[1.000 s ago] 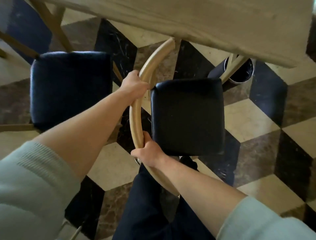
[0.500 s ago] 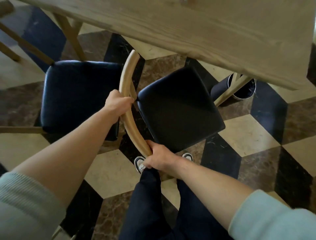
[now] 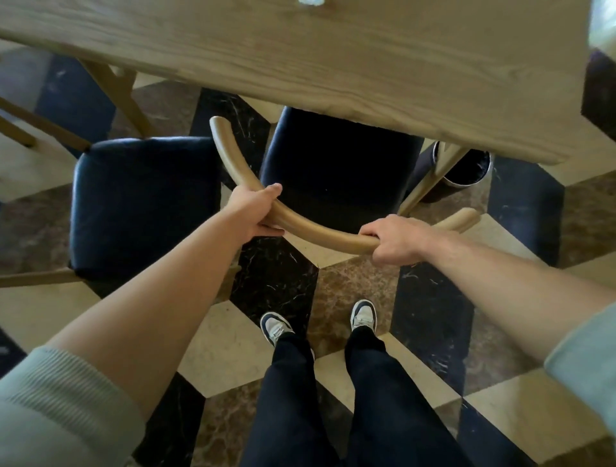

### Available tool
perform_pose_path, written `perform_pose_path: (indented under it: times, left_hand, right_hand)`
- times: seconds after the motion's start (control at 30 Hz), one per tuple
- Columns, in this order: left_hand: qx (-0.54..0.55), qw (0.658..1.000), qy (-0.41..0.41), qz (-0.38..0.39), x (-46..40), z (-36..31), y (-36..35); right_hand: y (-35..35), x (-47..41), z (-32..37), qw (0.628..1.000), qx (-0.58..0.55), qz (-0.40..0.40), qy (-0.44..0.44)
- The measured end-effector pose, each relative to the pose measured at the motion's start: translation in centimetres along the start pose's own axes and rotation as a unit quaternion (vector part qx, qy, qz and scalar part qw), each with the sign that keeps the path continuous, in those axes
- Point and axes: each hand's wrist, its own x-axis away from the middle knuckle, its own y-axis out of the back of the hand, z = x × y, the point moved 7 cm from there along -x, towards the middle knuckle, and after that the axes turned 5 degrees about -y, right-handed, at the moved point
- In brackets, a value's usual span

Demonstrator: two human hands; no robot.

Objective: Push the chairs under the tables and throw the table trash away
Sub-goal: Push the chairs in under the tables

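A chair with a dark padded seat (image 3: pixel 336 173) and a curved wooden back rail (image 3: pixel 320 231) faces the light wooden table (image 3: pixel 316 63). The far part of its seat lies under the table's near edge. My left hand (image 3: pixel 256 211) grips the rail on its left side. My right hand (image 3: pixel 395 238) grips the rail towards its right end. A second chair with a dark seat (image 3: pixel 143 203) stands to the left, out from the table. A small pale object (image 3: pixel 311 2) shows at the table's far edge, cut off by the frame.
A round bin (image 3: pixel 466 166) stands on the floor beyond the table's leg (image 3: pixel 430 181), to the right of the held chair. The floor is patterned tile in black, brown and cream. My feet (image 3: pixel 320 321) stand just behind the chair.
The chair has turned from sideways to square with the table, and its seat has slid partly under the tabletop. Both hands have kept hold of the back rail.
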Motion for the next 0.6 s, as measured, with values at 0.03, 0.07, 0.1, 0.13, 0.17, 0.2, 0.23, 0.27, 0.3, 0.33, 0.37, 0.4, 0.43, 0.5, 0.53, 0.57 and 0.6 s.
perform_pose_path:
  times: [0.03, 0.07, 0.1, 0.13, 0.17, 0.2, 0.23, 0.27, 0.3, 0.33, 0.37, 0.4, 0.43, 0.5, 0.53, 0.57, 0.6]
  left_hand:
    - [-0.004, 1.000, -0.003, 0.019, 0.2, -0.1, -1.5]
    - [-0.007, 0.999, -0.002, 0.038, 0.5, -0.1, -2.8]
    - [-0.011, 0.998, 0.001, 0.055, 0.8, -0.1, -4.0]
    - [-0.019, 0.998, 0.003, 0.065, 1.1, -0.2, -5.5]
    - [-0.027, 0.997, 0.005, 0.067, 1.3, -0.1, -6.6]
    - [-0.031, 0.998, 0.005, 0.063, 1.5, 0.0, -7.7]
    - [-0.032, 0.998, 0.005, 0.054, 1.6, 0.1, -8.4]
    - [-0.035, 0.999, 0.000, 0.042, 1.5, 0.2, -8.9]
    - [-0.041, 0.999, -0.004, 0.028, 1.4, 0.4, -9.2]
    - [-0.046, 0.999, -0.007, 0.015, 1.3, 0.6, -9.1]
    - [-0.050, 0.999, -0.010, 0.005, 1.1, 0.7, -9.1]
    - [-0.053, 0.999, -0.012, -0.001, 1.0, 0.7, -8.9]
    - [-0.055, 0.998, -0.012, -0.003, 0.9, 0.7, -8.8]
    - [-0.060, 0.998, -0.010, 0.001, 0.7, 0.4, -8.7]
    - [-0.066, 0.998, -0.012, 0.005, 0.6, 0.1, -8.9]
    - [-0.079, 0.997, -0.012, 0.010, 0.5, 0.0, -9.0]
    - [-0.091, 0.996, -0.013, 0.019, 0.5, -0.1, -9.4]
  right_hand:
    - [1.0, 0.4, -1.6, 1.000, 0.015, -0.018, -0.005]
    - [2.0, 0.5, -2.9, 0.999, 0.030, -0.034, -0.010]
    - [2.8, 0.6, -4.1, 0.998, 0.044, -0.043, -0.017]
    - [3.6, 0.8, -5.5, 0.997, 0.055, -0.045, -0.024]
    - [4.1, 0.9, -6.6, 0.997, 0.062, -0.042, -0.028]
    - [4.4, 0.9, -7.7, 0.997, 0.064, -0.039, -0.031]
    - [4.5, 0.9, -8.5, 0.997, 0.064, -0.040, -0.030]
    - [4.5, 0.8, -8.9, 0.997, 0.063, -0.045, -0.026]
    - [4.3, 0.9, -9.2, 0.997, 0.061, -0.054, -0.019]
    - [4.2, 0.8, -9.3, 0.996, 0.060, -0.065, -0.009]
    - [4.2, 0.8, -9.3, 0.995, 0.061, -0.079, -0.001]
    - [4.2, 0.8, -9.2, 0.994, 0.061, -0.089, 0.005]
    - [4.2, 0.8, -9.1, 0.994, 0.060, -0.094, 0.009]
    - [4.1, 0.8, -9.1, 0.994, 0.051, -0.095, 0.012]
    - [4.1, 0.8, -9.3, 0.995, 0.046, -0.093, 0.010]
    - [3.9, 0.8, -9.5, 0.995, 0.040, -0.088, 0.007]
    - [3.8, 1.0, -9.9, 0.996, 0.040, -0.082, 0.002]
